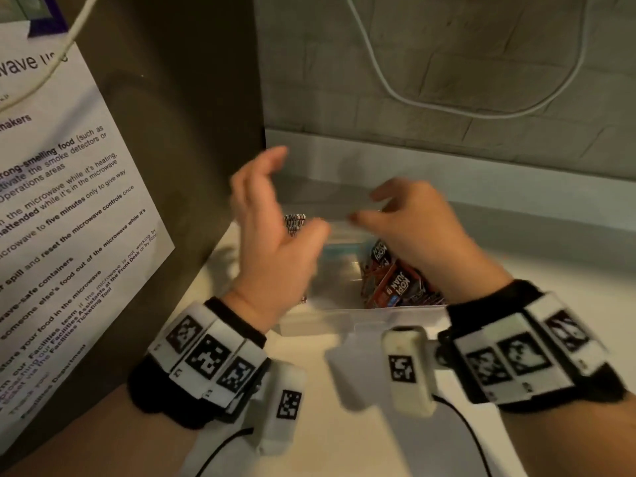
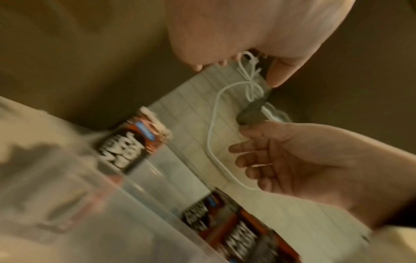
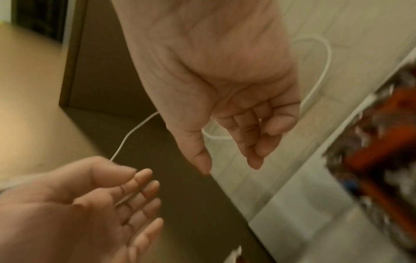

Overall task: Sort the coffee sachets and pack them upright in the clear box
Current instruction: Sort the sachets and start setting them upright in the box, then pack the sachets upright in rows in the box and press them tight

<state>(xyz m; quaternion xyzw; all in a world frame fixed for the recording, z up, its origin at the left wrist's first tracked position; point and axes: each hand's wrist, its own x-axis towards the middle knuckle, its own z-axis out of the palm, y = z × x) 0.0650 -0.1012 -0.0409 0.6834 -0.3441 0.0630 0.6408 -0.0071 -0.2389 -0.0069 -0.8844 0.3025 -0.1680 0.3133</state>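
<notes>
Wrist bands [image 1: 206,359]: nearest the head camera, black straps carrying white blocks with black square markers, one on each forearm, at 7 and 5 o'clock in the head view.
Left hand [image 1: 272,235]: raised over the left end of the box at about 10 o'clock from the picture's middle, fingers loosely spread and slightly bent, nothing in it; the right wrist view shows its palm bare [image 3: 85,213].
Right hand [image 1: 416,235]: over the right end of the box, at about 2 o'clock from the middle, fingers gently curled and pointing left, thumb apart, no grasp on anything; its own wrist view shows the palm bare [image 3: 225,85].
Clear box [image 1: 320,325]: on the white counter [image 1: 344,442] between the two hands, its near wall at the middle of the head view, motion-blurred.
Coffee sachets [image 1: 399,284]: a bunch of black-and-orange packets inside the box at its right end, leaning rather than straight upright, just below the right hand.
Single sachet [image 2: 135,142]: stands at the box's left end in the left wrist view, apart from the bunch [image 2: 236,231].
White cable [image 1: 481,113]: hangs in a loop on the grey tiled wall [image 1: 447,63] at 1 o'clock.
Printed notice [image 1: 62,201]: taped to the dark appliance side [image 1: 192,115] at 9 o'clock.
</notes>
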